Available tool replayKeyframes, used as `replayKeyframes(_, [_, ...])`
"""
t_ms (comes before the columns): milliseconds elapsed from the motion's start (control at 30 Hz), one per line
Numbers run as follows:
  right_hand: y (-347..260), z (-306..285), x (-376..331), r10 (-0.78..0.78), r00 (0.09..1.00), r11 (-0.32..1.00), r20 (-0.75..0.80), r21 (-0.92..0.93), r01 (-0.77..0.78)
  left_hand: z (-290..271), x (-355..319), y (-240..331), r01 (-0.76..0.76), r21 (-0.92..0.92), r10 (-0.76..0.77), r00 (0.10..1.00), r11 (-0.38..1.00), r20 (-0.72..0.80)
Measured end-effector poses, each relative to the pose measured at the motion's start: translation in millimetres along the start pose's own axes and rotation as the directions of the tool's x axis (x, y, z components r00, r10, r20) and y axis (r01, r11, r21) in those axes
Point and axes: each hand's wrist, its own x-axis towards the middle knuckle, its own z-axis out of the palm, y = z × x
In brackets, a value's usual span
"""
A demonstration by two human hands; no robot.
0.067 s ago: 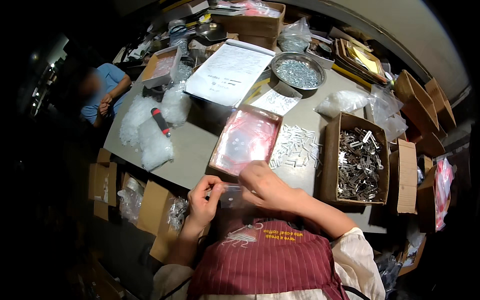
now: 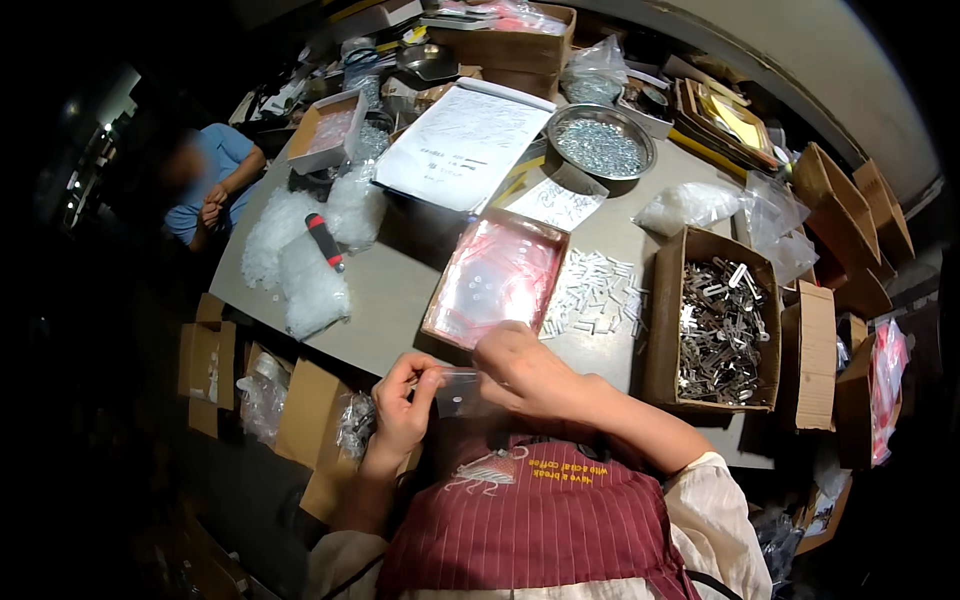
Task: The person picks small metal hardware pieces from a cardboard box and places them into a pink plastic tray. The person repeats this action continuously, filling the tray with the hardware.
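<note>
Between my hands, just in front of my apron, a small clear plastic bag (image 2: 458, 398) is stretched out. My left hand (image 2: 404, 405) pinches its left side between thumb and fingers. At the bag's right side is my right hand (image 2: 525, 370), its fingers curled closed; the fingertips are partly hidden behind the hand. Right beyond them stands a shallow cardboard box (image 2: 497, 275) holding clear and pink-edged plastic bags. Small white and silvery pieces (image 2: 598, 290) lie loose on the table to the right of this box.
A deep cardboard box of metal clips (image 2: 722, 330) stands at right. Farther back are a round metal bowl (image 2: 601, 140) of small shiny parts and a written sheet (image 2: 465, 140). Bags of white pieces (image 2: 312, 290) and a red-black tool (image 2: 324, 242) lie left. Another person (image 2: 215, 185) sits far left.
The hands and the bag keep nearly the same place and pose. The whole view has shifted very slightly.
</note>
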Motion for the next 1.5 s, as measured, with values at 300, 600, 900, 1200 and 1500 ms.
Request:
replayKeyframes(300, [81.4,39.7,36.7,0.186,0.982,0.96,0.04,-0.219,-0.173,-91.7,-47.4,-65.5,0.063,0.028,-0.044,0.892,0.998,-0.45])
replayKeyframes(600, [148.3,30.8,29.4,0.367,0.922,0.842,-0.12,-0.378,-0.384,-109.5,-51.0,-117.0,0.212,0.155,-0.147,0.926,0.965,-0.349])
replayKeyframes(900, [78.0,-9.2,1.4,0.428,0.864,0.903,-0.265,0.176,-0.393,10.6,42.3,-40.7,0.045,0.116,-0.038,0.997,0.992,-0.061])
replayKeyframes(1200, [24.9,-37.6,-55.7,-0.121,0.986,0.886,-0.117,-0.461,0.053,47.6,82.7,-18.6,0.47,-0.137,-0.351,0.795,0.872,0.496])
replayKeyframes(1500, [87.0,-33.0,-114.9,0.519,0.756,0.696,-0.4,-0.315,-0.645,54.5,61.1,-33.1,0.32,0.074,-0.325,0.881,0.945,0.343])
